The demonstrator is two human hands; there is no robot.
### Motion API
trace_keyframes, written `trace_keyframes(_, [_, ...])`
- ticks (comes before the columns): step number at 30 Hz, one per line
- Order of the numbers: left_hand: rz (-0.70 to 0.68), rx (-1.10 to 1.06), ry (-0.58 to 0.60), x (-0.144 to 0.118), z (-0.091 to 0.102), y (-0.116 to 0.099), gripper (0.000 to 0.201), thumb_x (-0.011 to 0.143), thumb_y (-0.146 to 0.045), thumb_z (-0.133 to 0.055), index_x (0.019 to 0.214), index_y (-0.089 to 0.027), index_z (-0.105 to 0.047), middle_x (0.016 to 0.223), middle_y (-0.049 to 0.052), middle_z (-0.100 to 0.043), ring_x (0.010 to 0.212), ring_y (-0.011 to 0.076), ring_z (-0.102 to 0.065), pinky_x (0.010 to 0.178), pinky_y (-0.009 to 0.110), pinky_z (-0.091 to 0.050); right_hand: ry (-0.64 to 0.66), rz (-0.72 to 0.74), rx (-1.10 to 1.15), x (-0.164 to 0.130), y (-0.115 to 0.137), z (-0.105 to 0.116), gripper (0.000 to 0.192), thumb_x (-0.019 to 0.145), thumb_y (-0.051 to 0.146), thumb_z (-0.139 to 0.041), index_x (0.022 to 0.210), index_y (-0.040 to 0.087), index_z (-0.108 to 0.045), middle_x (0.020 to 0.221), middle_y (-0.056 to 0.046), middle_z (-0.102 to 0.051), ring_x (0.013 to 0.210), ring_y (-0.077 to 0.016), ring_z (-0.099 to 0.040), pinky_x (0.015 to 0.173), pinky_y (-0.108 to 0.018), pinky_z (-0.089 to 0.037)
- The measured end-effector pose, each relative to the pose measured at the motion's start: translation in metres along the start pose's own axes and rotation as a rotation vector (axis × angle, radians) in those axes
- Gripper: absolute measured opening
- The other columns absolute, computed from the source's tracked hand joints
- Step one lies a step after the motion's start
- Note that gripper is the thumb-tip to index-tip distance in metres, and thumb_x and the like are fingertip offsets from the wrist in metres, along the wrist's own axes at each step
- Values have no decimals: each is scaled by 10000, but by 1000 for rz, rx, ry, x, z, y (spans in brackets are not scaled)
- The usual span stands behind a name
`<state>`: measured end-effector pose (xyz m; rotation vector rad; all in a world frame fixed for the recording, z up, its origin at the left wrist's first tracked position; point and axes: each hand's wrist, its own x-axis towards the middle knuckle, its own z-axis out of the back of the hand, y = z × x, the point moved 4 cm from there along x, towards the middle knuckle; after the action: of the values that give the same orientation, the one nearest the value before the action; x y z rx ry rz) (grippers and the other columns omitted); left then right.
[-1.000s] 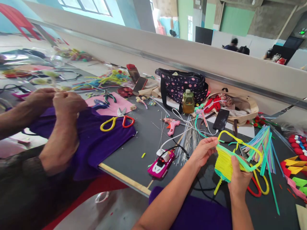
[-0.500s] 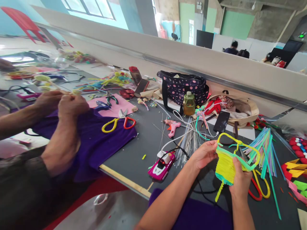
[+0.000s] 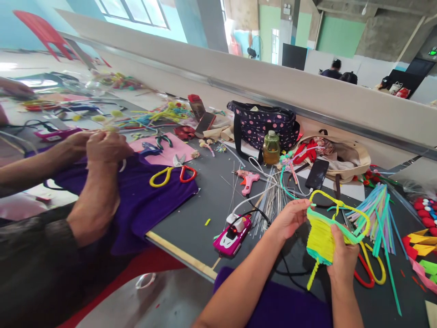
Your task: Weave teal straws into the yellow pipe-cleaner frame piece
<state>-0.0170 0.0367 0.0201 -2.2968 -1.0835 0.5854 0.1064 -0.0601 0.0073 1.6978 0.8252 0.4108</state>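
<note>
A small yellow pipe-cleaner bag (image 3: 320, 237) with a mint-green rim, a yellow loop at the top and a twisted tail below is held up over the table. My left hand (image 3: 296, 215) pinches the rim's left corner between thumb and fingertips. On the other side, my right hand (image 3: 343, 255) grips the body, its thumb across the front and the other fingers mostly behind. Close behind that hand lie scissors (image 3: 379, 269) with red and yellow handles, partly covered. Loose pastel pipe cleaners (image 3: 375, 218) fan out to the right.
A pink glue gun (image 3: 248, 180), a magenta power strip (image 3: 232, 237) with cords and several thin wires (image 3: 269, 207) lie left of my hands. Farther back are a phone (image 3: 317, 174), a bottle (image 3: 271, 148) and a dotted bag (image 3: 262, 123). At left, a co-worker's hands (image 3: 105, 146) work.
The view has shifted slightly, so the table things appear a little farther right. Both my hands keep their hold on the bag almost unmoved. The co-worker's hands have shifted slightly.
</note>
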Motion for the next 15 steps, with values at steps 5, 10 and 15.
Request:
trace_keyframes(5, [70,-100,94,-2,-8,4,263,598,-285,-815,681,-135,-615,645,-8,-557,564,81,-507,601,225,-390,-13,-49,42,1,-1,0,377,593,387,-806,826,128,-662,677,-39,-682,597,-216,-654,538,-321,-543])
trace_keyframes(10, [-132,112,-27,-4,-11,0,339,660,-404,-771,815,-134,-638,762,34,-607,667,118,-553,671,247,-414,-26,22,34,1,-1,3,360,639,386,-784,860,128,-665,707,-34,-678,628,-207,-652,601,-346,-555])
trace_keyframes(15, [-518,618,-304,-14,-14,-9,377,617,-381,-799,845,-190,-568,774,-1,-562,717,134,-506,680,242,-390,-41,212,-98,-1,3,5,342,707,433,-730,841,128,-655,719,-37,-668,644,-205,-638,594,-323,-526])
